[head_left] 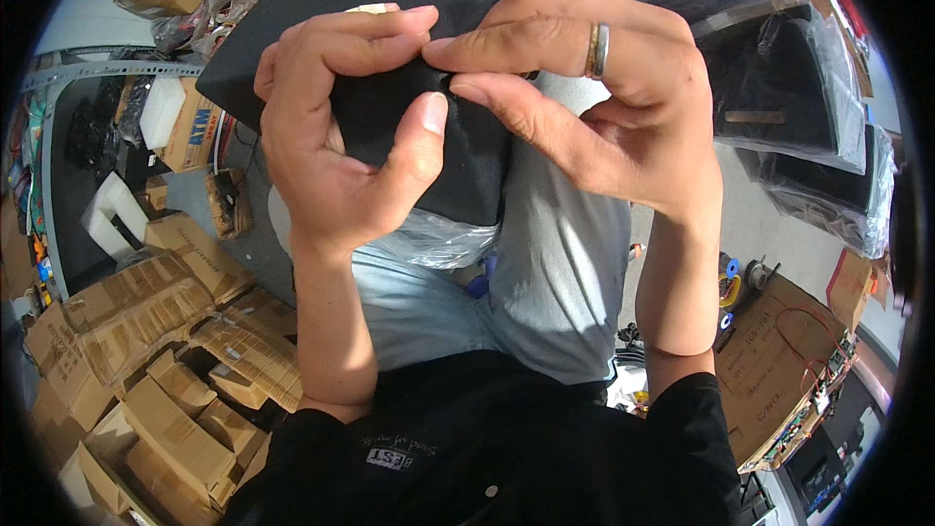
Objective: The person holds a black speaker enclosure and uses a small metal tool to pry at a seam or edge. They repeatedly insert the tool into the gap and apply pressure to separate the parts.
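A large black box-like piece (477,166) with flat faces rests across my lap, with crumpled clear plastic (443,239) at its near end. My right hand (614,88), a ring on one finger, pinches thumb and forefinger together over the black surface. Something small and dark seems to be at those fingertips, too small to make out. My left hand (341,127) is curved over the same black piece. Its thumb stands apart from its fingers, and its forefinger tip almost meets the right forefinger. A pale yellowish bit shows behind the left fingers; what it is stays hidden.
Cardboard boxes (146,321), some opened, pile up at the lower left. Black pieces in clear plastic bags (789,97) lie at the right. A large carton (779,370) with wires and circuit boards at its edge stands lower right. A metal-framed shelf (97,68) is at the left.
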Motion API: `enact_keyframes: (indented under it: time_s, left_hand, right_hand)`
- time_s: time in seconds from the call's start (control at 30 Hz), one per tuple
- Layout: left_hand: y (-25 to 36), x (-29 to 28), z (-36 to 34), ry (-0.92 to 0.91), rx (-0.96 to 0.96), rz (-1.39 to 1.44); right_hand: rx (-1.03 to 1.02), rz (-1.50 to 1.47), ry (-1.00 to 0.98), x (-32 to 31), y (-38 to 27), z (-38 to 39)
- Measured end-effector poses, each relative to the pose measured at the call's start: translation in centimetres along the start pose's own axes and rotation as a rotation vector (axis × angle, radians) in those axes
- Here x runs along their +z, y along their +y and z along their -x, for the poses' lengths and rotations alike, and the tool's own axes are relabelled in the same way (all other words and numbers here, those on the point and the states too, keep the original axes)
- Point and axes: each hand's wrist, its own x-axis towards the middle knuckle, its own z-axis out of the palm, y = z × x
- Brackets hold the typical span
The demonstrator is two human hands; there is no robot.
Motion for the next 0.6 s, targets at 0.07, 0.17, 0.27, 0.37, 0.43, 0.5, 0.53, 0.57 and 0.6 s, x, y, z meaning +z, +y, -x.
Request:
enact_keyframes:
  time_s: [0.07,0.17,0.27,0.37,0.43,0.5,0.53,0.57,0.6]
  left_hand:
    - [-0.2,0.1,0.0,-0.002,0.012,-0.002]
    - [-0.2,-0.2,0.1,0.002,0.016,-0.012]
    - [0.0,-0.2,0.1,0.006,-0.003,0.007]
    - [0.1,-0.4,0.0,-0.004,0.004,0.005]
    - [-0.1,-0.4,0.0,-0.007,0.025,0.0]
    - [-0.1,-0.4,0.0,-0.006,0.031,-0.006]
    - [0.0,-0.4,0.0,-0.005,0.025,-0.01]
    - [0.1,-0.4,0.0,-0.007,0.02,-0.015]
    - [0.2,-0.5,0.0,-0.009,0.016,-0.02]
  right_hand:
    - [-0.014,0.043,0.014,-0.1,-0.2,0.0]
    - [-0.022,0.096,-0.001,0.0,-1.1,-0.4]
    - [-0.035,0.086,-0.011,0.0,-0.8,-0.5]
    - [0.026,0.038,0.01,0.2,-0.5,-0.5]
    - [0.034,-0.021,0.037,0.6,0.1,-0.4]
    - [0.055,-0.11,0.05,0.8,0.7,-0.3]
    - [0.067,-0.153,0.057,0.9,0.8,-0.2]
    - [0.057,-0.163,0.055,1.0,1.0,-0.1]
    - [0.047,-0.173,0.053,1.0,1.2,-0.1]
